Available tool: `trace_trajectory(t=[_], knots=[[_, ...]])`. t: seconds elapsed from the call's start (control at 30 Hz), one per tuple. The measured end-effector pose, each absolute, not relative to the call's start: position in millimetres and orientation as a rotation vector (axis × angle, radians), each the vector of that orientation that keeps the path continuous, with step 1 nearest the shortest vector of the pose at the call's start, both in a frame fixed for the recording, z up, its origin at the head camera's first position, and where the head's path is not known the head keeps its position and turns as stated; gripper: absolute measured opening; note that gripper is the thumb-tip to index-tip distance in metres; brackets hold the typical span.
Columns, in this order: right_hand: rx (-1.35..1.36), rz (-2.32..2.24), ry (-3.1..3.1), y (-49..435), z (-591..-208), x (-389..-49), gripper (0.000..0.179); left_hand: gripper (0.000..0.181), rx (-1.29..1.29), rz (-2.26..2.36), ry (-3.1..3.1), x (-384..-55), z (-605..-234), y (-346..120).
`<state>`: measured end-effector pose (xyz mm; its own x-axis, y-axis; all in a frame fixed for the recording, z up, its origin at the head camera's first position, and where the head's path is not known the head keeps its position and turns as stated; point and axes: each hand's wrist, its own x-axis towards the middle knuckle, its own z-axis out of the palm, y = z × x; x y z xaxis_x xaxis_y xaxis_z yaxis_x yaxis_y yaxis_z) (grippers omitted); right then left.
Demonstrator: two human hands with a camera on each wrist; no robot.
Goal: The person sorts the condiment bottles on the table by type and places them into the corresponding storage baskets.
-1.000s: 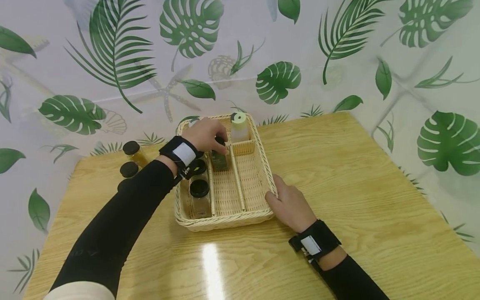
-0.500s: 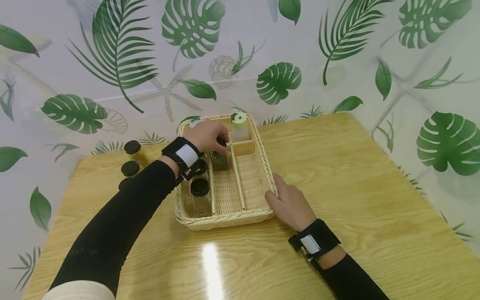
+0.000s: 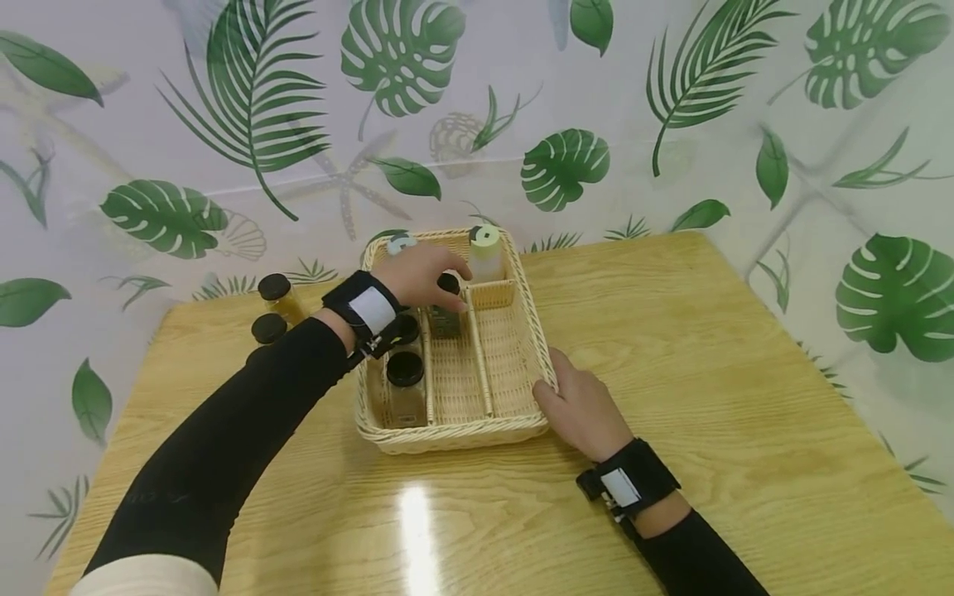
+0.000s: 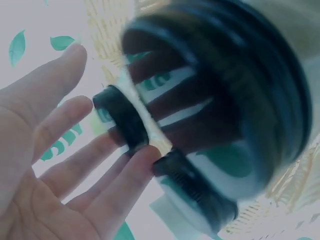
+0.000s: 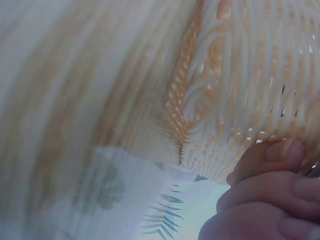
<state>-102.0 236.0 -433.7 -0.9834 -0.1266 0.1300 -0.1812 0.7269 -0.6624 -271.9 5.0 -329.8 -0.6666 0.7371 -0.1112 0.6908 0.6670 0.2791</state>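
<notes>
Through the head camera I see the left hand [image 3: 417, 275] arched over a dark jar [image 3: 447, 323] with a black lid, which stands in the middle compartment of the wicker basket [image 3: 462, 434]. The thumb and fingers bracket the lid loosely, the grasp released; I cannot tell whether any fingertip touches it. The right hand [image 3: 585, 411] grips the basket's woven rim beside its near right corner. Nearer than the left hand, a clear jar [image 3: 407, 401] with a black lid stands in the left compartment; the wrist strap [image 3: 363, 305] partly covers the lid behind it. Just beyond the left hand, I get only the top of a pale blue cap [image 3: 401, 242]; farther right stands a bottle [image 3: 486, 255] with a yellow-green cap. Left of that hand, a yellow jar [image 3: 287, 306] stands on the wood-grained table [image 3: 715, 381], its neighbours partly hidden by the black sleeve [image 3: 224, 447].

On my left wrist feed the fingers are spread beside a small black lid [image 4: 122, 117]. A large, glossy round lid [image 4: 280, 95], blurred, hides the upper right.

My right wrist feed shows curled fingers against the basket's ribbed weave; the thumb is out of frame, the left side smeared.
</notes>
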Motion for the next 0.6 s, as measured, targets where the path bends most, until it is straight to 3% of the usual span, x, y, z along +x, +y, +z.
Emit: trace_trajectory(t=[0.27,0.6], knots=[[0.238,1.091,-2.856,236,-435,-102,0.047,0.038,1.302,0.438,2.719,-247,-306,-13],[0.235,1.078,-2.859,233,-437,-105,0.042,0.031,1.446,0.69,2.842,-204,-281,-69]])
